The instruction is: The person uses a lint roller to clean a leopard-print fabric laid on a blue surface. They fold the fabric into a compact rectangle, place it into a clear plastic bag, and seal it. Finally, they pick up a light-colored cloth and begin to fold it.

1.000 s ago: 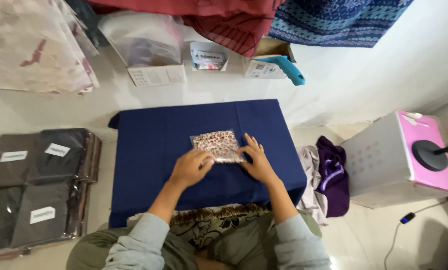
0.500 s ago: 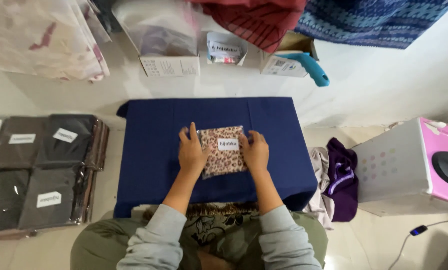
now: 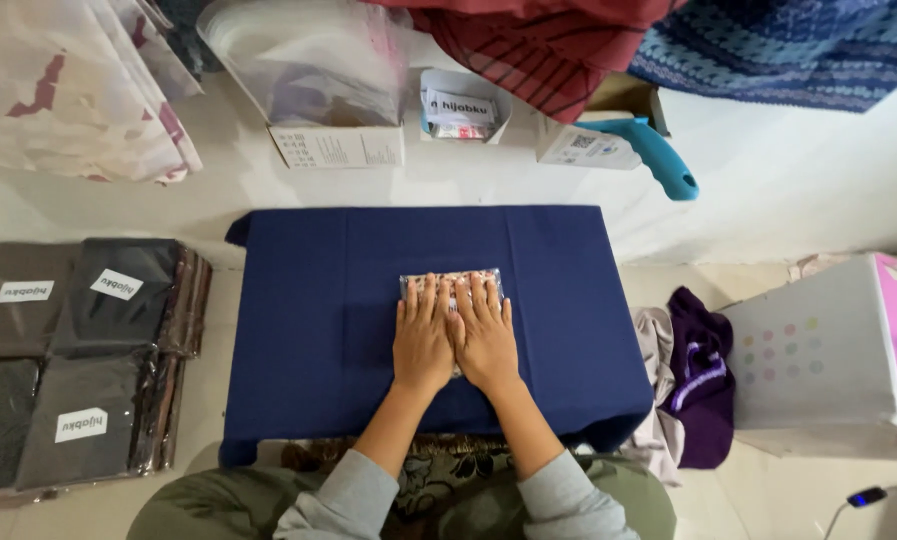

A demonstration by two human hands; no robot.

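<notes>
While both hands [image 3: 455,340] press flat, grip open, the patterned packet [image 3: 451,283] seemingly lies crosswise.

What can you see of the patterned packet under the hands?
The packet is small, flat and rectangular, with a pink-and-brown speckled print that seems to sit under shiny clear wrap. It lies flat near the middle of the blue cloth. The left hand and right hand press on it side by side, palms down, hiding all but its far edge.
</notes>
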